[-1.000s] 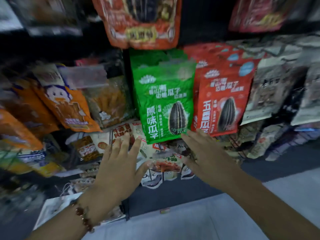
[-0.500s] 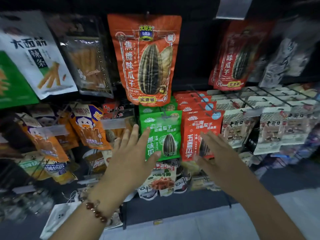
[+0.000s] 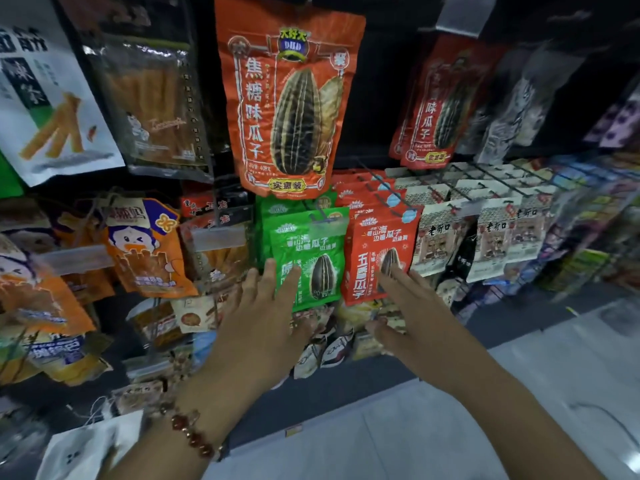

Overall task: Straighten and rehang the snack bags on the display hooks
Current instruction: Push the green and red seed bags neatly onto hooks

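A row of green sunflower-seed bags (image 3: 311, 251) hangs on a display hook at the centre, with a row of red seed bags (image 3: 375, 251) on the hook to its right. My left hand (image 3: 259, 327) is stretched out with straight fingers in front of the lower left of the front green bag. My right hand (image 3: 412, 317) reaches with straight fingers at the lower edge of the front red bag. Neither hand grips anything. A large orange seed bag (image 3: 287, 98) hangs above both rows.
White and brown snack bags (image 3: 440, 237) hang to the right of the red row. Orange cartoon bags (image 3: 145, 247) and clear stick-snack packs (image 3: 152, 105) hang to the left. More small packets (image 3: 325, 341) sit on lower hooks under my hands. Grey floor (image 3: 450, 427) lies below.
The view has tilted up, bringing the upper row of bags into sight. Both hands have risen from below the green and red bags to their lower parts, fingers still straight.
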`<action>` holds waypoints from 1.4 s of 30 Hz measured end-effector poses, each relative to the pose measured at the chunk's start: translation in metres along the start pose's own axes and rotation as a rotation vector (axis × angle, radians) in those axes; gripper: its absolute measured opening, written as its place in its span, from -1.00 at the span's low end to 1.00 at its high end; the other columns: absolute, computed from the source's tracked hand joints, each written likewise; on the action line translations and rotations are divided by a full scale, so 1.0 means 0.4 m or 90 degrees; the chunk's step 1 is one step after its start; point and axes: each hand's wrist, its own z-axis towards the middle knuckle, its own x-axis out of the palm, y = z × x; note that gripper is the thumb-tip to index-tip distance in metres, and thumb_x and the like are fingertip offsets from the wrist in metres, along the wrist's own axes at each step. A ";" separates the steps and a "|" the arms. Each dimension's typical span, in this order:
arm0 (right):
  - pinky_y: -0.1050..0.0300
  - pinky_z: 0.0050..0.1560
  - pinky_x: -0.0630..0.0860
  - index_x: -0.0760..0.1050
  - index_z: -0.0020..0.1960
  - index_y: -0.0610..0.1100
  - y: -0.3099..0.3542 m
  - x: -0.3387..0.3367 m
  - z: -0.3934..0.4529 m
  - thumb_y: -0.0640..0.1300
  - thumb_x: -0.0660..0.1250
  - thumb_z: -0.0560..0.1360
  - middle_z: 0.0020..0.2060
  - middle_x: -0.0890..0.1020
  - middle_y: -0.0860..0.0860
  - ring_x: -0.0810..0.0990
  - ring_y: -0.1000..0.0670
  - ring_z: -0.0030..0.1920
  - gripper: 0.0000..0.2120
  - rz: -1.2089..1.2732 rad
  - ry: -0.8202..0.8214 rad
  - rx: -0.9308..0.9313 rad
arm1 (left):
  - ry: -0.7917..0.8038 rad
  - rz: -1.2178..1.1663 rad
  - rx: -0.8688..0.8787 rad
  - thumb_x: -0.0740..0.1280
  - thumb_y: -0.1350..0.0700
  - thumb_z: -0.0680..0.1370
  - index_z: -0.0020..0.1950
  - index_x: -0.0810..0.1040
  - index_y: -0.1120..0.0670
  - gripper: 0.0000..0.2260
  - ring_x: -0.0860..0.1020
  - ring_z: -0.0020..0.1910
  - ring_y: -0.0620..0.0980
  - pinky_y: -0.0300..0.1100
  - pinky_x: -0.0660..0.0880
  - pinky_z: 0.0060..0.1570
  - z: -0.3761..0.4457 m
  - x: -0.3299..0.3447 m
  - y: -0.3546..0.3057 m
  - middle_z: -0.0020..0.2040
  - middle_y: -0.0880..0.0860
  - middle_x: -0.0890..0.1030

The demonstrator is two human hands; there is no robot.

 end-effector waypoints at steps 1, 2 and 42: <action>-0.03 0.52 -0.07 -0.07 0.57 0.19 -0.003 0.000 0.005 0.17 0.23 0.58 0.57 -0.11 0.18 -0.21 0.05 0.56 -0.32 0.001 -0.002 -0.001 | 0.005 0.004 0.004 0.03 -0.27 0.62 0.58 -0.28 -0.12 -0.33 -0.27 0.56 0.10 0.04 -0.19 0.51 0.001 0.000 -0.001 0.57 0.05 -0.34; -0.02 0.52 -0.07 -0.07 0.57 0.19 -0.009 -0.004 0.011 0.17 0.23 0.58 0.57 -0.11 0.18 -0.21 0.05 0.56 -0.32 -0.001 -0.004 -0.002 | 0.008 0.007 0.007 0.03 -0.27 0.62 0.57 -0.29 -0.13 -0.33 -0.27 0.56 0.10 0.04 -0.19 0.51 0.006 0.000 -0.002 0.57 0.05 -0.34; 0.04 0.50 0.12 -0.13 0.57 0.21 -0.236 0.152 0.516 0.14 0.23 0.59 0.53 -0.26 0.26 -0.12 0.11 0.56 -0.29 0.103 0.150 -0.169 | -0.061 0.023 -0.075 0.17 -0.14 0.62 0.59 -0.10 -0.17 -0.38 -0.27 0.55 0.17 0.00 -0.22 0.43 0.371 0.260 -0.020 0.54 -0.01 -0.37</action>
